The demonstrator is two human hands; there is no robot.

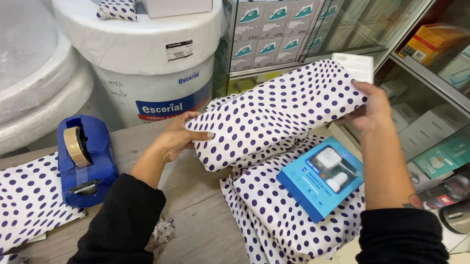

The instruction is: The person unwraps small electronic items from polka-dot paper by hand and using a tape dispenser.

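My left hand [176,139] and my right hand [373,108] grip the two ends of a dotted wrapped parcel [276,113], fingers closed on it. Under it, a blue box [321,176] lies on dotted paper [294,226], and a blue tape dispenser [85,159] stands near my left arm.

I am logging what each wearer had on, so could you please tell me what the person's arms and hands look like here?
Both arms wear long black sleeves of soft knit-like fabric, ending at the wrists. The left hand and the right hand are bare, without gloves. Pale polish shows on the left thumbnail and dark polish on a right fingernail. I can see no rings, and no watch or bracelet.
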